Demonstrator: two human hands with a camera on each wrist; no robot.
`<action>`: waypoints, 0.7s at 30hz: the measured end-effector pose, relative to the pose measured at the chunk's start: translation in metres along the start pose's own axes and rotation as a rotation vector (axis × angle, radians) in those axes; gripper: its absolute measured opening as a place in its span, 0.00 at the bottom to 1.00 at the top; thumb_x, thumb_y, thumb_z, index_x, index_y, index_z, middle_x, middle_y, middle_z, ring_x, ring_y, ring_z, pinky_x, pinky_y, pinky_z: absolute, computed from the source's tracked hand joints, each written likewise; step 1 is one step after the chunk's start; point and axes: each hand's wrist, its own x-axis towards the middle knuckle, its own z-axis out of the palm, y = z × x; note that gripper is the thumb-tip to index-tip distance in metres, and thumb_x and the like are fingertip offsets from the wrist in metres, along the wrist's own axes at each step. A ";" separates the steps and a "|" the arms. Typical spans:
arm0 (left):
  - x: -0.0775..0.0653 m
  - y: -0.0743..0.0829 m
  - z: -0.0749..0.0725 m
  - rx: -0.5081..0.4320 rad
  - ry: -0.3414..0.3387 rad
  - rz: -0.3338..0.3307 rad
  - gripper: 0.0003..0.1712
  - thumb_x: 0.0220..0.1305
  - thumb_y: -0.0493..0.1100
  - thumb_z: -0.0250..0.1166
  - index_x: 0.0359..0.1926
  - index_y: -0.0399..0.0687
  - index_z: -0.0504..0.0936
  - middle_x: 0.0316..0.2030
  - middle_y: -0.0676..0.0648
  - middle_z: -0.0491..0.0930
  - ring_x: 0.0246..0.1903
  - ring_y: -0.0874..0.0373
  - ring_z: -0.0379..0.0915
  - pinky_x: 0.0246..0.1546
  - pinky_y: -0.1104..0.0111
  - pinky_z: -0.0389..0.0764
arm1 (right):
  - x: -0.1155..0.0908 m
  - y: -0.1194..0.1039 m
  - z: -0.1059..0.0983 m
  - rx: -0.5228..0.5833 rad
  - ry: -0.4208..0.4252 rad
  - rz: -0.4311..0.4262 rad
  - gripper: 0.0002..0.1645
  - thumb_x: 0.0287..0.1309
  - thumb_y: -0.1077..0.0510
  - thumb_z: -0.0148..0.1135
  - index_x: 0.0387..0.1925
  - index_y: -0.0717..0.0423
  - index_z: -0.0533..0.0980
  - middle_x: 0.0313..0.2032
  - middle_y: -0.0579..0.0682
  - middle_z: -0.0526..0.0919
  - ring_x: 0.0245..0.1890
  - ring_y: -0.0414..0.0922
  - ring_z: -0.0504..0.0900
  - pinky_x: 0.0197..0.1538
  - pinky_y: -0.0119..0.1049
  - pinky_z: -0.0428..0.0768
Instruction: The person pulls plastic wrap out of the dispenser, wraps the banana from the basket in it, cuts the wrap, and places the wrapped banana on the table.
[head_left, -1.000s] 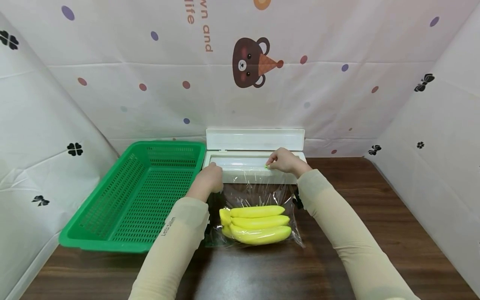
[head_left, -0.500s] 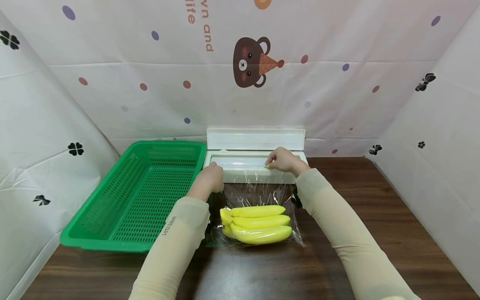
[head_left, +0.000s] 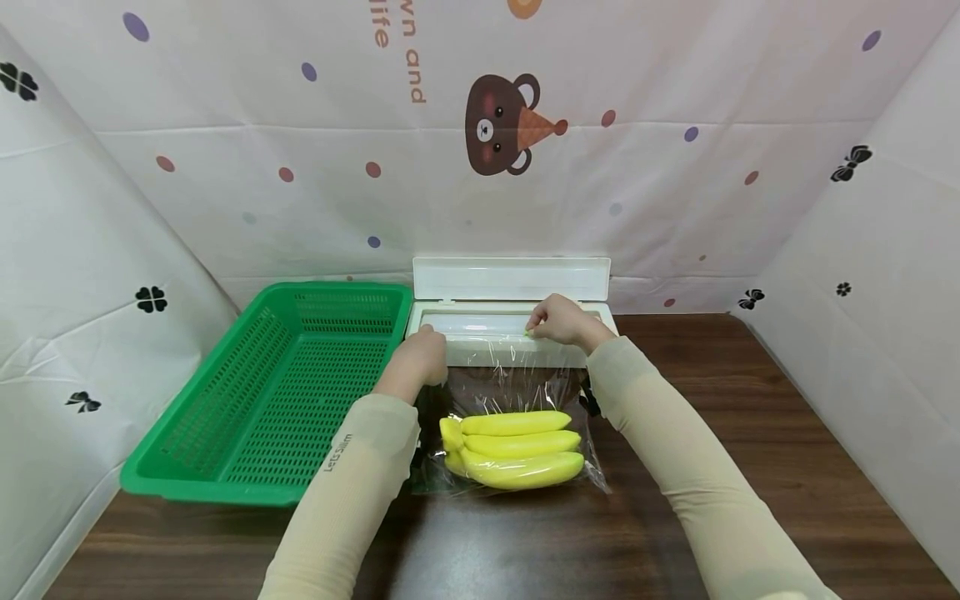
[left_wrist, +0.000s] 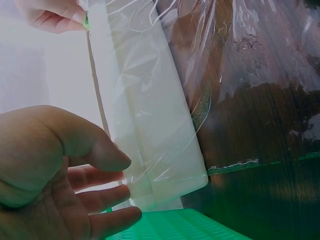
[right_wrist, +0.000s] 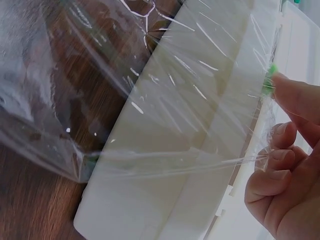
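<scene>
Film [right_wrist: 197, 92] clear, crinkled; right hand [head_left: 564, 322] pinches green tab [right_wrist: 270, 80]; left hand [head_left: 420, 357] relaxed.

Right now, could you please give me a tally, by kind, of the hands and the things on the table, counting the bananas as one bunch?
Hands (left hand, right hand): 2
Basket: 1
Box: 1
Banana bunch: 1
Clear plastic: 1
Green tab: 1
Total: 7

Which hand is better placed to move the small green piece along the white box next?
Probably the right hand: it pinches the green piece. The left hand is at the left end of the white box, apart from that piece.
</scene>
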 end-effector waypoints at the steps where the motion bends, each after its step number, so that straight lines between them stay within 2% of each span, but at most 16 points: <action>1: 0.000 0.000 0.000 0.000 -0.001 0.000 0.14 0.60 0.34 0.61 0.47 0.35 0.79 0.50 0.36 0.69 0.28 0.51 0.69 0.27 0.66 0.72 | 0.000 -0.001 0.000 0.001 -0.001 0.001 0.07 0.58 0.64 0.60 0.36 0.61 0.82 0.48 0.58 0.81 0.24 0.41 0.65 0.37 0.36 0.70; 5: 0.000 0.000 0.000 0.002 -0.002 0.002 0.13 0.60 0.35 0.61 0.46 0.35 0.80 0.51 0.36 0.68 0.29 0.52 0.69 0.27 0.66 0.72 | 0.001 -0.003 0.001 0.000 -0.015 -0.005 0.07 0.58 0.64 0.60 0.37 0.62 0.82 0.49 0.58 0.81 0.22 0.40 0.64 0.37 0.35 0.70; 12: 0.001 0.000 0.001 0.010 0.007 0.004 0.12 0.59 0.35 0.62 0.45 0.35 0.80 0.51 0.37 0.69 0.30 0.52 0.69 0.29 0.65 0.73 | 0.001 -0.007 0.001 -0.002 -0.025 0.007 0.07 0.59 0.64 0.59 0.37 0.61 0.82 0.48 0.57 0.81 0.17 0.38 0.59 0.31 0.34 0.68; 21: 0.002 -0.001 0.002 0.010 0.014 0.011 0.11 0.59 0.35 0.63 0.43 0.35 0.81 0.50 0.37 0.69 0.30 0.51 0.69 0.29 0.65 0.73 | 0.003 -0.010 0.003 -0.028 -0.023 -0.005 0.08 0.60 0.64 0.59 0.38 0.61 0.82 0.45 0.57 0.81 0.16 0.38 0.59 0.31 0.34 0.67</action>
